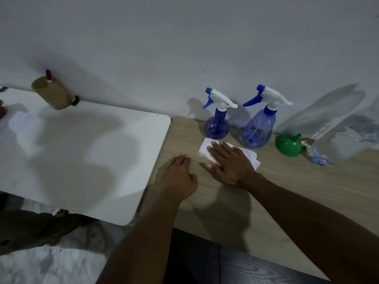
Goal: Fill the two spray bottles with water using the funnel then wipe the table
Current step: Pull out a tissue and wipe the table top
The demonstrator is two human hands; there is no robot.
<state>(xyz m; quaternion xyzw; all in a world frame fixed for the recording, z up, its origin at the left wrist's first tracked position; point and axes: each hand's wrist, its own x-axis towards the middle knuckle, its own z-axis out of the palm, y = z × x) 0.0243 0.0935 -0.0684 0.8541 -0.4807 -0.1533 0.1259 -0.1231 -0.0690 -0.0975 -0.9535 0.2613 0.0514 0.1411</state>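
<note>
Two blue spray bottles stand with their trigger heads on at the back of the wooden table [287, 187]: a small dark one [216, 126] and a larger pale one [258, 128]. To their right a green funnel [288, 144] lies on its side. My right hand [229, 162] lies flat, fingers spread, pressing a white tissue [207, 149] onto the table just in front of the bottles. My left hand [180, 175] rests loosely curled on the table near its left edge, holding nothing.
A large clear plastic bottle [324, 119] lies tilted at the back right. A white table [82, 152] adjoins on the left, with a brown cup [51, 93] holding a pen at its back. Another person's arm and clothing show at the lower left.
</note>
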